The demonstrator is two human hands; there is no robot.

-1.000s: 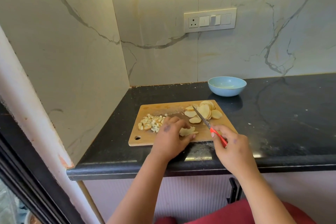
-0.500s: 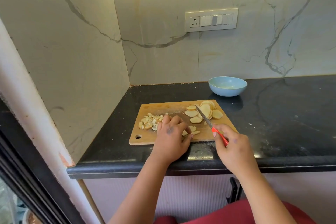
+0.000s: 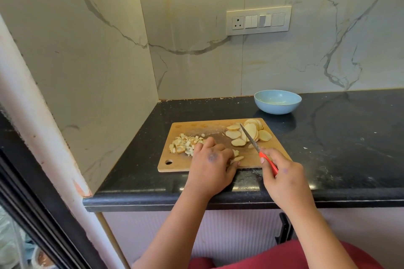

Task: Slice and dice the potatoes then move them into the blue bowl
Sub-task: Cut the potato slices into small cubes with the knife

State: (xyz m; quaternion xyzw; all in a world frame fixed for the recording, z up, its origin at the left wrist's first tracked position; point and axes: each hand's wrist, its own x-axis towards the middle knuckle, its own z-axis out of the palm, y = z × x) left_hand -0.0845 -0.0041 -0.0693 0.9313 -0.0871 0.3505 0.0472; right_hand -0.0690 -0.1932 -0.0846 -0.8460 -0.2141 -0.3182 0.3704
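Observation:
A wooden cutting board point(image 3: 218, 130) lies on the black counter. Diced potato point(image 3: 185, 143) is heaped at its left side and round potato slices point(image 3: 250, 132) are stacked at its far right. My left hand point(image 3: 211, 162) lies palm down near the board's front edge, fingers over a few potato pieces point(image 3: 237, 156); how it holds them is hidden. My right hand point(image 3: 282, 176) grips a red-handled knife point(image 3: 251, 140), whose blade points away over the slices. The blue bowl point(image 3: 277, 102) stands behind the board, with no potato visible in it.
The black counter point(image 3: 338, 137) stretches to the right of the board. A marble wall closes off the left side and the back, with a switch panel point(image 3: 259, 20) above the bowl. The counter's front edge runs just under my wrists.
My left hand has curled in and slid slightly left over the potato pieces, which now show less. The knife has barely moved.

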